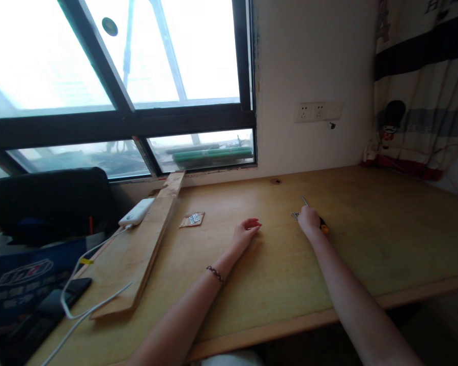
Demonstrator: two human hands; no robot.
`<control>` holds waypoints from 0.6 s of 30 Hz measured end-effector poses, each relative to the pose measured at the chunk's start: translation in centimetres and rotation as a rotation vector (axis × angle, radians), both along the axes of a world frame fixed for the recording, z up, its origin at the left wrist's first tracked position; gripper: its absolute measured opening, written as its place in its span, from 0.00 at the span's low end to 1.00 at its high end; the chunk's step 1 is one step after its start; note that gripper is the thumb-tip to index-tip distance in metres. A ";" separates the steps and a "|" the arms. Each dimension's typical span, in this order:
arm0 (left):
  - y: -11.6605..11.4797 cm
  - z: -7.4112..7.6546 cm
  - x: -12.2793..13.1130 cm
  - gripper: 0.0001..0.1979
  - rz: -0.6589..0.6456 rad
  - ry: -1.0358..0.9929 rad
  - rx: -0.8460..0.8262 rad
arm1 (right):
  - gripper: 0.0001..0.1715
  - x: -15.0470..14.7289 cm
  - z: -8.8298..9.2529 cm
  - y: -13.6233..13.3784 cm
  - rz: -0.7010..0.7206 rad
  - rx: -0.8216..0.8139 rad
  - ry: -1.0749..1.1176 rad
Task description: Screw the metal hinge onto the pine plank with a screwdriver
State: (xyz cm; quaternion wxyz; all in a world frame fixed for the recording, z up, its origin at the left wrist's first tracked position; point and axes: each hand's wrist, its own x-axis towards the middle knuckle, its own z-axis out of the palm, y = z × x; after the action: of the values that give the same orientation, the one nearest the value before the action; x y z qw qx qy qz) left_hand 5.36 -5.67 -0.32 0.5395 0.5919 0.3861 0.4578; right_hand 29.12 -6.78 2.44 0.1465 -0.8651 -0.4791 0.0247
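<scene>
Screwdriver (323, 226): well right of the hinge (194, 219), right hand (309, 218) wrapped round it. Should be light and rigid; best taken by the black-and-yellow handle (thin shaft probably rolls in the fingers). Left hand (247, 226), between hinge and screwdriver: loosely half-curled, looks empty. Writing: "H" on curtain (416, 101), far right of hinge; blue bag (7, 300), far left, logo unclear.
</scene>
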 end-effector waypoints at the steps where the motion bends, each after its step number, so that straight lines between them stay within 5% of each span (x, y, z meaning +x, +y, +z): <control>1: 0.0 0.0 0.0 0.13 0.001 0.002 0.000 | 0.15 -0.1 0.1 0.0 0.004 0.003 0.002; 18: -0.1 0.1 0.1 0.12 0.027 0.006 0.014 | 0.17 -1.0 0.1 -0.1 0.026 -0.035 -0.020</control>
State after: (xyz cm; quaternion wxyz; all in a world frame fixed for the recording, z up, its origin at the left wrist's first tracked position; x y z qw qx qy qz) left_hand 5.49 -5.78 -0.26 0.5280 0.5919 0.3923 0.4659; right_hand 28.09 -6.93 2.50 0.1263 -0.8615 -0.4911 0.0262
